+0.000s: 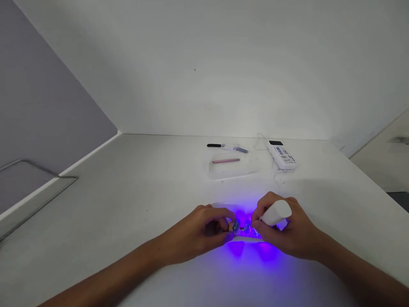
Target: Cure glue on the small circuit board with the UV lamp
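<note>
My left hand (207,228) is closed, with thumb and fingers pinching the brown end of what looks like a tiny corked glass bottle (236,226) lying on its side. Small shiny bits show beside it, too washed out by the light to name. My right hand (289,230) wraps round a white handheld UV lamp (277,213), its rounded end pointing up towards me. Violet light from it floods the bottle and the tabletop between my hands. A pale flat strip (247,239) lies under the bottle; its kind is unclear.
Further back, a clear shallow tray (219,175) holds a pink pen (226,160). Behind it lie a black-handled tool (214,145) and a grey-blue piece (241,149). A white labelled box-like device (283,155) with thin cords stands right. A bent metal rod (57,194) crosses the left edge.
</note>
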Motion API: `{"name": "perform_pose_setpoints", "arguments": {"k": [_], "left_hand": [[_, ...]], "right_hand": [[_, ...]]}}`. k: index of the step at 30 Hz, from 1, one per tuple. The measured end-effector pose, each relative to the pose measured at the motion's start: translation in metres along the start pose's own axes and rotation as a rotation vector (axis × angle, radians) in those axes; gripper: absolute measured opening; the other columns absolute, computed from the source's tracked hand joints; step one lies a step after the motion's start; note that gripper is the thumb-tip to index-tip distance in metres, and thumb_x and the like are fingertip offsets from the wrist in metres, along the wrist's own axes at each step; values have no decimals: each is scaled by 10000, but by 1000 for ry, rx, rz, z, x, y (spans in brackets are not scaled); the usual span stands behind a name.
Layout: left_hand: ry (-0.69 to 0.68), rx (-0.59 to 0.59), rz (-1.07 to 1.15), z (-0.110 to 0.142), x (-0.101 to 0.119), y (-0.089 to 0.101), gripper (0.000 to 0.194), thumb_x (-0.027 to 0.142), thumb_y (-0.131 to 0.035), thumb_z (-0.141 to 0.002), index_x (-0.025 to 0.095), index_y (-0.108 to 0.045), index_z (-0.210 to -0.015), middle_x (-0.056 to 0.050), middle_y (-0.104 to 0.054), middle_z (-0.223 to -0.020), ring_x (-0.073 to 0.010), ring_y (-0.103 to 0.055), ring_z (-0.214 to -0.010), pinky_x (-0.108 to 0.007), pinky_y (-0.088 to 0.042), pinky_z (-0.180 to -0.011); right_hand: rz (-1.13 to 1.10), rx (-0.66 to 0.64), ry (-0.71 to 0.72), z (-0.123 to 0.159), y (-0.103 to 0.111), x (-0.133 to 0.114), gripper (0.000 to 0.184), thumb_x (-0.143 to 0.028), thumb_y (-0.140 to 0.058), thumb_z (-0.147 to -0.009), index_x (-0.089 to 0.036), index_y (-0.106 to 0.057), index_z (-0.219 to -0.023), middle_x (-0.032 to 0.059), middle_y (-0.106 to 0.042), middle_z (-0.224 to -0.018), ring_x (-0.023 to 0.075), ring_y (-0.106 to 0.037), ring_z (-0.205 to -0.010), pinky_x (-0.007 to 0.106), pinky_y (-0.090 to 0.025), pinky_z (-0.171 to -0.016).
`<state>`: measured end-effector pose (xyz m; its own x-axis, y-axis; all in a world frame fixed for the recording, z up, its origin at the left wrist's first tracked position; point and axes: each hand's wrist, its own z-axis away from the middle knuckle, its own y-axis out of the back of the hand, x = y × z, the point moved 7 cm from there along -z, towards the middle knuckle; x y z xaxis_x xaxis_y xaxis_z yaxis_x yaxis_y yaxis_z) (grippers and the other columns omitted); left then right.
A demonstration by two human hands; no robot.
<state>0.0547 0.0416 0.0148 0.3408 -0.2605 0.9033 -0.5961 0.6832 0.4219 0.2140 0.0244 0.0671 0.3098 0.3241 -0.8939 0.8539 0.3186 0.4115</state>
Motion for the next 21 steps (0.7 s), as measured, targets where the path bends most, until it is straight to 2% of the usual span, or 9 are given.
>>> {"name": "perform_pose_setpoints", "arguments": {"k": [4, 13, 21], "left_hand": [[-1, 5, 2, 0, -2, 0, 101, 209, -619, -917, 180, -698, -973, 30, -576, -730, -89, -411, -575, -188, -332, -519], [0, -5, 29, 1, -1, 1, 82, 223, -653, -921, 181, -707, -965, 37, -570, -720, -87, -426, -579, -188, -326, -525], [2, -11, 27, 1, 1, 0, 117, 218, -647, -917, 179, -717, -1003, 32, -573, -722, -90, -421, -577, -191, -327, -524]], "right_hand": [[-12, 10, -8, -1, 0, 0, 103, -130, -609, -821, -216, -555, -807, -54, -529, -625, 96, -443, -520, 204, -371, -465], [-43, 86, -2, 2, 7, 1, 83, -140, -599, -827, -214, -573, -800, -11, -628, -661, 130, -569, -544, 230, -455, -478], [-59, 78, 7, 1, 5, 0, 98, -138, -604, -832, -221, -562, -802, -10, -654, -663, 128, -566, -540, 233, -461, -477]]}}
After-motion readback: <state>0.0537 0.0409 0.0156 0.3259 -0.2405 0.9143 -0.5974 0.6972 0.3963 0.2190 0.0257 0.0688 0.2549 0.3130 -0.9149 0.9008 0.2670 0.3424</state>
